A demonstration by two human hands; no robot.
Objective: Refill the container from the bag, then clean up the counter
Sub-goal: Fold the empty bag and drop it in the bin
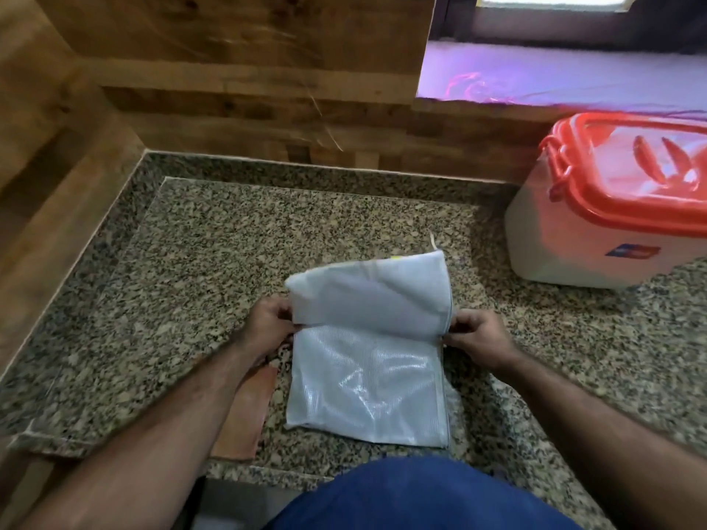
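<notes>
A flat, empty white woven bag (367, 380) lies on the speckled granite counter (191, 269) near its front edge. Its far half is folded up and over toward me. My left hand (267, 327) pinches the bag's left edge at the fold. My right hand (474, 338) pinches the right edge at the same height. A white plastic container (574, 246) with a red clip-on lid (642, 174) stands at the right, its lid on.
Wooden panelling walls off the counter at the back and left. A raised granite rim runs along the back and left edge. A window sill lies behind the container. A reddish-brown flat piece (248, 418) lies under my left forearm.
</notes>
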